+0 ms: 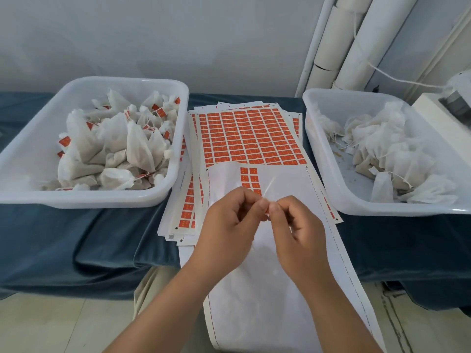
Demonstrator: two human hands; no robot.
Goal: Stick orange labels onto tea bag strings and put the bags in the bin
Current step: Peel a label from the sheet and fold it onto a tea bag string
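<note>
My left hand (229, 225) and my right hand (295, 230) meet fingertip to fingertip above the near part of the label sheet (252, 138). Together they pinch a small orange label (266, 212), of which only a sliver shows between the fingers. A thin white string (268, 191) rises blurred from the pinch. A faint white blur under the hands may be the tea bag; I cannot tell it from the white backing paper. The left bin (38, 192) holds tea bags with orange labels. The right bin (328, 179) holds plain tea bags.
Several label sheets lie stacked between the bins on a blue cloth (89, 238). The top sheet's peeled backing (254, 314) hangs over the table's front edge. White pipes (339, 42) stand at the back right, and a white machine (448, 103) sits behind the right bin.
</note>
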